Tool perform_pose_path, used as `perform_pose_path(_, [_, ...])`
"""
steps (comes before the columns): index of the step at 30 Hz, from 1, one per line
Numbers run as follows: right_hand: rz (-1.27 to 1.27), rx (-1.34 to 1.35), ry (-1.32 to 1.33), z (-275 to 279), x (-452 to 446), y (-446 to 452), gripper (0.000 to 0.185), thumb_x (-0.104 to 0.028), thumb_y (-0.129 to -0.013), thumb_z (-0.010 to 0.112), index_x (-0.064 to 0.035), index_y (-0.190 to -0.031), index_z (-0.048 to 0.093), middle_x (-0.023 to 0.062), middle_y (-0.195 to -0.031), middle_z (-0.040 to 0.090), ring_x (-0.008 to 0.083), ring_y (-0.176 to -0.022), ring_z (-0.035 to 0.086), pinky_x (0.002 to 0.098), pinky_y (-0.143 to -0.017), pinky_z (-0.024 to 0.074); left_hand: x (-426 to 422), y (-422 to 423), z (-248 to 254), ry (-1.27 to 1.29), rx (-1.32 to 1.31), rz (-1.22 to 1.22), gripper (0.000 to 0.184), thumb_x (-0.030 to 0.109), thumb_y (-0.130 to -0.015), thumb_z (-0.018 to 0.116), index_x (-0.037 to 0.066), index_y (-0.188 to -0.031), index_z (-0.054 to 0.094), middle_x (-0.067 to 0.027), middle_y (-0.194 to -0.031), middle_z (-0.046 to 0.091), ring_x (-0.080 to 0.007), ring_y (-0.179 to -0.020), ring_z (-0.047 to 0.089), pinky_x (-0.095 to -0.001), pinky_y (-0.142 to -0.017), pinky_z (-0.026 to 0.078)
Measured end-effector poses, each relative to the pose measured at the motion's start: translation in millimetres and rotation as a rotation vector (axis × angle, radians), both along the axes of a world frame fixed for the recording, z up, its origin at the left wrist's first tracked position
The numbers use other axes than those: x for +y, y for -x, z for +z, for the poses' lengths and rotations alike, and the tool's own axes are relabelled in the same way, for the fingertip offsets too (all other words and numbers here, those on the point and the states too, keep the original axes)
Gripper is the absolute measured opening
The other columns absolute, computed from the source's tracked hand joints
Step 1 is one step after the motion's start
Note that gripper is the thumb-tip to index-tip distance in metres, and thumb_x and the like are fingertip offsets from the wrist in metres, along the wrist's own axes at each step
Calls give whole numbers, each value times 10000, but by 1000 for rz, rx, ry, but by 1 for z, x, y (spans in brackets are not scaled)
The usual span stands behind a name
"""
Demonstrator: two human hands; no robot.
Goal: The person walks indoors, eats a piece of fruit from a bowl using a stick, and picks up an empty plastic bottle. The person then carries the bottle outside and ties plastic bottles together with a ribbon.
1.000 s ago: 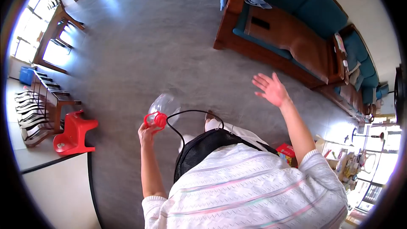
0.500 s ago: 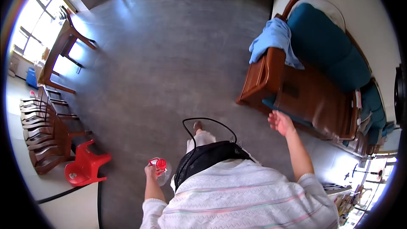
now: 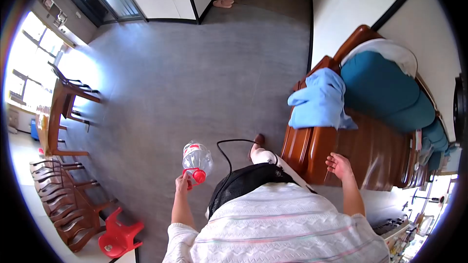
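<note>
Roughly at 8 o'clock stand brown wooden chairs with curved slats (image 3: 61,204), and by half past 7 a small red plastic chair (image 3: 117,234). Next, at 7 o'clock, the person's left grip (image 3: 182,183) is closed on the red plastic handle (image 3: 189,169) of a clear plastic bottle (image 3: 197,157), held over the grey floor (image 3: 195,78). The bottle's body lies toward 1 o'clock from that grip, its long axis running about 12 to 6, red cap (image 3: 199,176) at the 6 end; the left hand is plainly the nearer. Farther right, at 4 o'clock, the right grip (image 3: 339,164) is half open, fingers loosely bent, nothing visible in it, over a brown wooden sofa (image 3: 304,156); whether it touches cannot be told. A light blue cloth (image 3: 319,97) drapes the armrest, just short of 12 o'clock from that hand.
</note>
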State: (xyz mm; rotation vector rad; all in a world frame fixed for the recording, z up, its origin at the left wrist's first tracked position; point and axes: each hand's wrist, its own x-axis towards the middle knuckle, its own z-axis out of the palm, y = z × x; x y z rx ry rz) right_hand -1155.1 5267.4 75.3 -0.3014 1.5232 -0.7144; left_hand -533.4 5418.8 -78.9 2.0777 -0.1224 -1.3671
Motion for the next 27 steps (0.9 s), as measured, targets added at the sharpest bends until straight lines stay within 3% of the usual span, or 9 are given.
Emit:
perform_pose_path(1, [41,3,-5,6,-38,-7,168,-241,-820,563,-130,-945,548,18,-852,600,166,-750,593,313,-585,460,-34,13,24,-4,29,37,309,311,-830,504,25,-718,533,-37,-476,451,-136,-342,424,-280,-310,345])
perform_pose_path(5, [261,-24,43,20,-184,-36,194,-261,-824,555,-108,-942,543,29,-864,593,161,-757,590,293,-582,454,-116,25,23,39,37,49,283,289,-822,513,31,-706,525,-33,-465,436,-143,-333,413,-286,-303,337])
perform_pose_path(14, [444,-105,209,14,-488,-126,214,-204,-852,517,-72,-1020,525,39,-863,602,136,-745,598,263,-593,471,-306,11,4,-295,-114,-97,247,232,-789,504,6,-740,593,-51,-511,501,-167,-390,491,-342,-333,416])
perform_pose_path(17, [370,-46,159,9,-541,-120,222,-234,-841,540,-74,-994,530,37,-851,598,115,-714,595,205,-513,462,-391,-19,-36,-346,-36,-148,257,227,-776,505,2,-716,614,-80,-540,535,-175,-410,517,-336,-358,438])
perform_pose_path(20, [300,70,-19,-19,-564,-85,213,-270,-832,549,-96,-955,542,34,-847,592,142,-713,585,278,-558,465,-506,-31,-42,-296,-54,-249,286,263,-797,487,10,-745,610,-93,-545,528,-184,-415,519,-362,-370,464])
perform_pose_path(24, [212,244,-202,-42,-570,-45,272,-301,-804,562,-97,-981,539,48,-858,593,186,-744,595,336,-589,469,-691,-15,5,-263,7,-305,294,300,-828,473,31,-786,584,-55,-543,493,-162,-385,477,-367,-358,467])
perform_pose_path(27, [215,236,-335,-51,-604,-20,294,-284,-801,560,-77,-1008,529,68,-868,591,199,-746,598,350,-596,470,-801,-4,-2,-192,-22,-361,293,299,-843,450,39,-784,569,-34,-522,461,-141,-369,449,-333,-337,455])
